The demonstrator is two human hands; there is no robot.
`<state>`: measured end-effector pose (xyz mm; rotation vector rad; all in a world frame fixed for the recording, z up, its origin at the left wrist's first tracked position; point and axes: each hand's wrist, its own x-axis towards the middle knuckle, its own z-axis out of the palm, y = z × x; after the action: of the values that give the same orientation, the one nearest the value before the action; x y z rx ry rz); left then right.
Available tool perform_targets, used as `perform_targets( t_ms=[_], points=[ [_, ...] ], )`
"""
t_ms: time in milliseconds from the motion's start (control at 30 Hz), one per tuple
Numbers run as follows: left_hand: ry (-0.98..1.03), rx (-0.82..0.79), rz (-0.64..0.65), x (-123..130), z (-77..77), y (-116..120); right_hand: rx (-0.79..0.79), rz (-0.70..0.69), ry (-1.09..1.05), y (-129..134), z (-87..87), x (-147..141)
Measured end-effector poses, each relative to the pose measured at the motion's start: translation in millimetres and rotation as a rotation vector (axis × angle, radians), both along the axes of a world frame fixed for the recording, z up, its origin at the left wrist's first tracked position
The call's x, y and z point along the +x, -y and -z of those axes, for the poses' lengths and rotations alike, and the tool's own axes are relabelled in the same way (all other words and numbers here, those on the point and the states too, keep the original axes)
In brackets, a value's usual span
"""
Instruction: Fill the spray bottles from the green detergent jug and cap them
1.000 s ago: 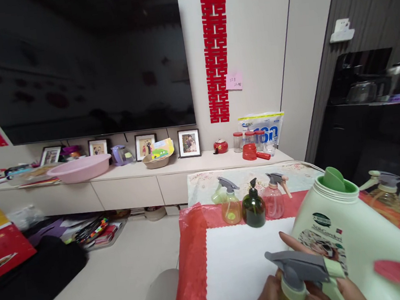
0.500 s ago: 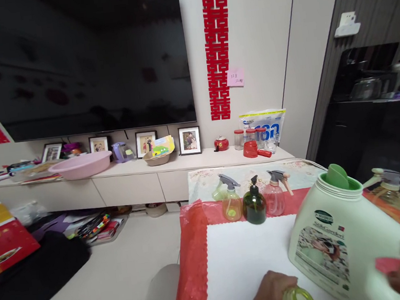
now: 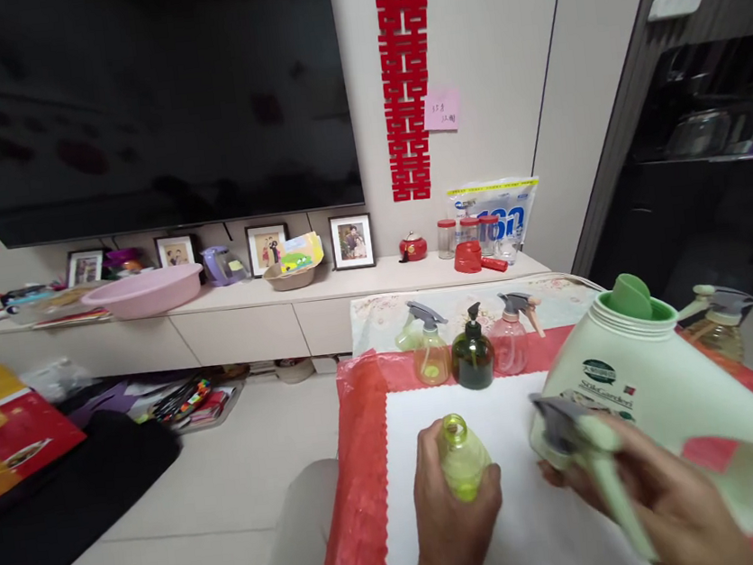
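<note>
My left hand (image 3: 447, 510) is wrapped round a yellow-green spray bottle (image 3: 463, 458) with its neck uncapped and a little liquid low inside. To its right, my right hand (image 3: 651, 487) grips a spray head (image 3: 581, 440) in grey and pale green, slightly blurred, apart from the bottle. Just behind that hand stands a large pale green detergent jug (image 3: 674, 385) with its mouth open and a green spout showing. Beneath both hands lies a white sheet with a scalloped edge (image 3: 398, 470).
Beyond the sheet stand a yellow spray bottle (image 3: 432, 356), a dark green pump bottle (image 3: 473, 358) and a pink spray bottle (image 3: 510, 347). An amber spray bottle (image 3: 721, 334) is behind the jug. Red plastic (image 3: 353, 494) covers the table. A low cabinet (image 3: 239, 334) runs along the wall.
My left hand has raised the bottle up and leftward into fuller view. The right hand has come in from the right edge with the spray head, passing in front of the jug.
</note>
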<state>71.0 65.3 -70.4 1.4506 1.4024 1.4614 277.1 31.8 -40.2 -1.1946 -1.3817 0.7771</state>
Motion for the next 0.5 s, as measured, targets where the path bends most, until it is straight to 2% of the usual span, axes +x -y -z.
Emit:
perform_targets(
  t_ms=[67,167,267,500],
  points=[
    [-0.011,0.030,-0.022,-2.9,3.1,-2.7,-0.146,-0.106,-0.013,-9.8,11.5,-14.9],
    [-0.035,0.064,-0.024,-4.5,7.6,-4.2,-0.276,-0.049,0.117,-23.6,24.6,-28.6],
    [-0.064,0.101,-0.036,-3.7,8.1,-3.5,-0.271,0.028,0.228,-30.3,29.9,-34.2],
    [-0.131,0.109,-0.020,-3.9,-0.9,-1.7,-0.180,-0.029,0.450,-29.7,35.7,-39.2]
  ],
)
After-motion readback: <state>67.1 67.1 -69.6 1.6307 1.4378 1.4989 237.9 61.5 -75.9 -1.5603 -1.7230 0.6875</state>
